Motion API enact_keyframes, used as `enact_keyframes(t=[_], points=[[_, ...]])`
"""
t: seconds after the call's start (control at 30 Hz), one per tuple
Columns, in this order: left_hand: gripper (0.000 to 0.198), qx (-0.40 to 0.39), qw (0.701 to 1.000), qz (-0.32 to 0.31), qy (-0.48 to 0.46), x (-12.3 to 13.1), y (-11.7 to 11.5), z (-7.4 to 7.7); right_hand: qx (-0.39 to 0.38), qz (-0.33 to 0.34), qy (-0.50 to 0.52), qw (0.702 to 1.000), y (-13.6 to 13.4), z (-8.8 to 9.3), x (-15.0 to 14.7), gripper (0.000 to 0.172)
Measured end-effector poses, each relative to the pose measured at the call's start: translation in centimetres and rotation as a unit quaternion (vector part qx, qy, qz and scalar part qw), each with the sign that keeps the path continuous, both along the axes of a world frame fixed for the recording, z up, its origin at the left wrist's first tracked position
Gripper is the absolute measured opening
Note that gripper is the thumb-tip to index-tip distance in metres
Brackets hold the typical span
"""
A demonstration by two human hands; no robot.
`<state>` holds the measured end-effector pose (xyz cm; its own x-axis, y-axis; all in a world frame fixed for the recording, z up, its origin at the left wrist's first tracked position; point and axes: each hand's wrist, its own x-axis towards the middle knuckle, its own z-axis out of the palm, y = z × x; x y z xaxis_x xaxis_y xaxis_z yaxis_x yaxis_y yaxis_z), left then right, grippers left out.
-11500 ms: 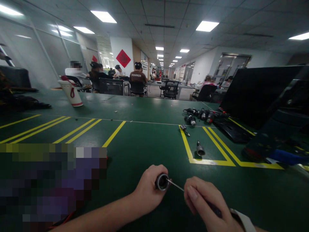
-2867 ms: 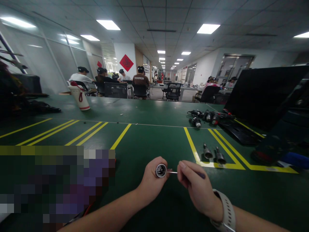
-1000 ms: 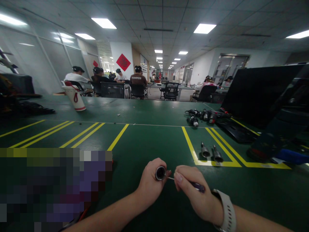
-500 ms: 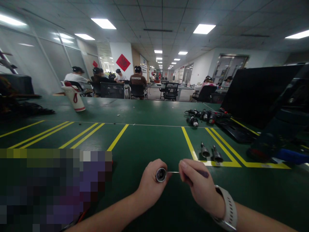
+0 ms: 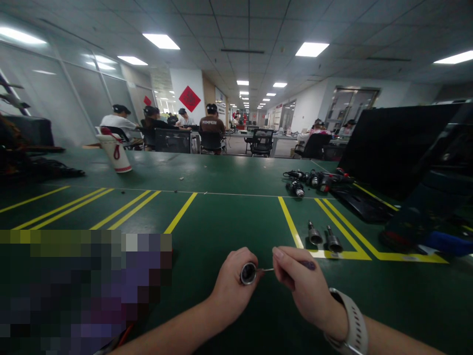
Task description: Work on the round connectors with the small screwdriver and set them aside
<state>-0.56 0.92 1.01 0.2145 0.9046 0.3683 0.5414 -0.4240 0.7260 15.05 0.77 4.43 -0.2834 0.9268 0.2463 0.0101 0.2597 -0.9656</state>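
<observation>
Reading outward from the left hand (image 5: 233, 282) as the dial's centre, I get PUMPKIN in pale capitals on a brown shirt (image 5: 211, 129) just short of twelve o'clock; the character on the red diamond sign (image 5: 189, 99) near eleven is too blurred for me to make out. That left hand has its fingers wrapped round a cylindrical metal connector (image 5: 248, 274), its round mouth facing my camera: silvery rim, dark hollow inside. At three o'clock I see the right hand (image 5: 303, 281) pinched closed on a screwdriver (image 5: 268, 270) with a thin shaft and purplish handle; the shaft points at the connector's right side, but I can't tell whether the tip touches. Two flared metal fittings (image 5: 334, 242) sit at two o'clock on the green table (image 5: 221, 217), mouths towards me, between lines of yellow tape (image 5: 290, 222).
</observation>
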Motion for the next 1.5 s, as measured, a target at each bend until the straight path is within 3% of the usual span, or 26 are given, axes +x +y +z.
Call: enact_keyframes(t=[0.2, 0.47, 0.83, 1.2, 1.5], points=[[0.019, -0.004, 0.999, 0.000, -0.043, -0.1, 0.1, -0.3, -0.035, -0.028, 0.050, 0.998, 0.1, -0.4, -0.2, 0.042], [0.019, 0.024, 1.000, 0.004, -0.013, 0.0, 0.1, -0.3, 0.026, 0.009, 0.035, 0.999, -0.9, 0.5, 0.0, 0.047], [0.020, -0.008, 0.996, -0.016, -0.082, 0.0, -0.1, 0.3, -0.069, -0.020, 0.129, 0.989, 0.0, -0.7, -0.6, 0.042], [0.020, 0.017, 0.999, 0.002, -0.037, 0.1, -0.1, -0.2, -0.031, 0.005, 0.090, 0.995, -0.4, -0.5, -0.1, 0.043], [0.022, 0.002, 0.997, -0.016, -0.075, 0.2, -0.2, 0.3, -0.087, -0.018, 0.143, 0.986, 0.0, -0.4, -0.6, 0.044]])
